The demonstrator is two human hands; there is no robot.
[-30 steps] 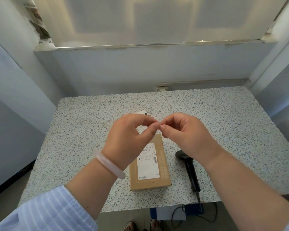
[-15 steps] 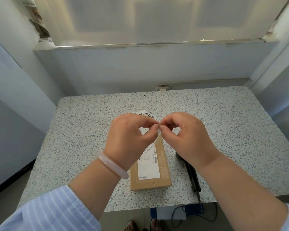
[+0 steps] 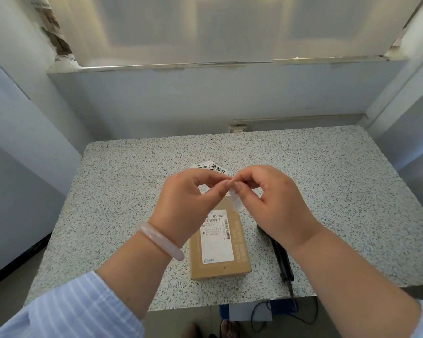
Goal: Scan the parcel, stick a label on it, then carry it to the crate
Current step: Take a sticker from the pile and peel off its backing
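A small brown cardboard parcel (image 3: 219,250) with a white shipping slip on top lies near the front of the speckled table (image 3: 122,191). Above it my left hand (image 3: 188,203) and my right hand (image 3: 271,203) meet fingertip to fingertip. Both pinch a small white label (image 3: 236,203), whose loose strip hangs down between them. A sheet of labels (image 3: 214,169) with black print lies on the table behind my hands, partly hidden. The black handheld scanner (image 3: 282,259) lies right of the parcel, its head under my right wrist.
The scanner's cable (image 3: 303,315) drops over the front table edge to the floor. A blue and white object (image 3: 250,312) sits under the table front. Walls close in on the left, back and right. No crate is in view.
My hands stay pinched together above the parcel. A white strip of the label now hangs visibly below my fingertips, where before it was hidden.
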